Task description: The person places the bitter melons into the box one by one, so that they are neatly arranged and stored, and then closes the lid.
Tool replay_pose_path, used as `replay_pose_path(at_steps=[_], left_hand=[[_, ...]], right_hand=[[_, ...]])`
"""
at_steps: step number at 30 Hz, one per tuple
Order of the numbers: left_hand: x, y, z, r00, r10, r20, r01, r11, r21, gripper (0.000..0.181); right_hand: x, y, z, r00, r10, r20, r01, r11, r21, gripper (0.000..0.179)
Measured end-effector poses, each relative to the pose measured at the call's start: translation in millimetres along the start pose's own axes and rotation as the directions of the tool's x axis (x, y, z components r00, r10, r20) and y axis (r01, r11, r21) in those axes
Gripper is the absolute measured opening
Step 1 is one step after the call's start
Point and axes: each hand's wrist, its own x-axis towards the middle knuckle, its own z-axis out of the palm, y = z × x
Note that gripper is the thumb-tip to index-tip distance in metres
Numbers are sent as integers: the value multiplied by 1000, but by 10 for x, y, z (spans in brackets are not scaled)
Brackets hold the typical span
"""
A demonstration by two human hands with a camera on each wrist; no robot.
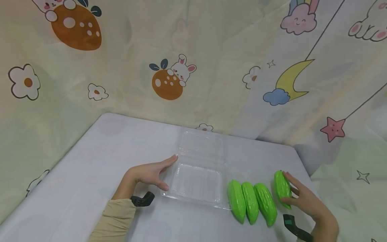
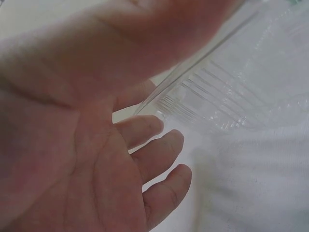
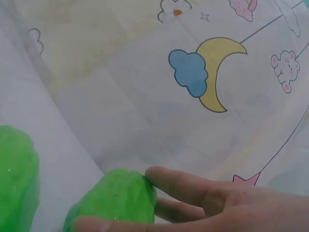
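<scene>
A clear plastic clamshell container lies with its lid folded back on the white table. My left hand is at the container's left side, thumb near the front corner and forefinger near the hinge. In the left wrist view its fingers are spread and loosely bent beside the clear rim. On the right, my right hand holds a green bitter melon between thumb and fingers; the right wrist view shows the fingertips against this bitter melon. Three more bitter melons lie side by side right of the container.
The white table has its back edge close to a hanging cloth printed with cartoon rabbits, flowers and a moon. The leftmost bitter melon lies against the container's right front corner. A dark wrist device sits by the left wrist.
</scene>
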Motion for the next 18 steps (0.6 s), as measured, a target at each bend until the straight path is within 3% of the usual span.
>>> replay_pose_path(at_steps=[10,18], left_hand=[[15,10,-4,1000,-17,-3,17,1000,-22,113],[19,8,0,1000,-20,3,20,998,-52,112]], right_hand=[[60,-174,17,995,-79,-68,77,996,-32,103],[84,-395,44,977,-174,-122,168,984,-57,97]])
